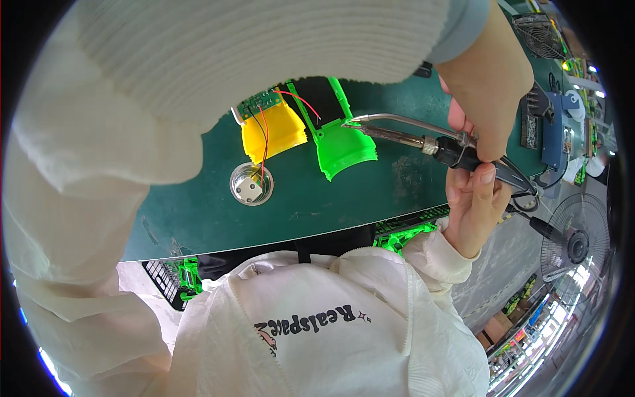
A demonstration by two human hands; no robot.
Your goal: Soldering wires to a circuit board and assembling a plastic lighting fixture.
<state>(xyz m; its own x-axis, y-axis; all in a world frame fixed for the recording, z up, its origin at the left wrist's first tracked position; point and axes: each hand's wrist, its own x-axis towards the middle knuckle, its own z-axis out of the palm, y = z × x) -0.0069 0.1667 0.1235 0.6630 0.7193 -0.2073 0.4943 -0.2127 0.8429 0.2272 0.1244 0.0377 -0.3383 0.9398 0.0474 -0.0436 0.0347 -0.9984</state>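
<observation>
Holding the soldering iron [450, 152], your left hand [495, 99] is wrapping its handle; your right hand [476, 205] is resting curled against it, its grip unclear. Left of both hands, the tip is overlapping the green shell [342, 151] on the tabletop [397, 192].

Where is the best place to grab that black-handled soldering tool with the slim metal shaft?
Probably by its rounded black handle, coming from the right. The handle is thicker and lies behind the knurled silver metal collar, while the slim metal shaft narrows leftward, toward the bright-green plastic shell, and could be hot.
</observation>
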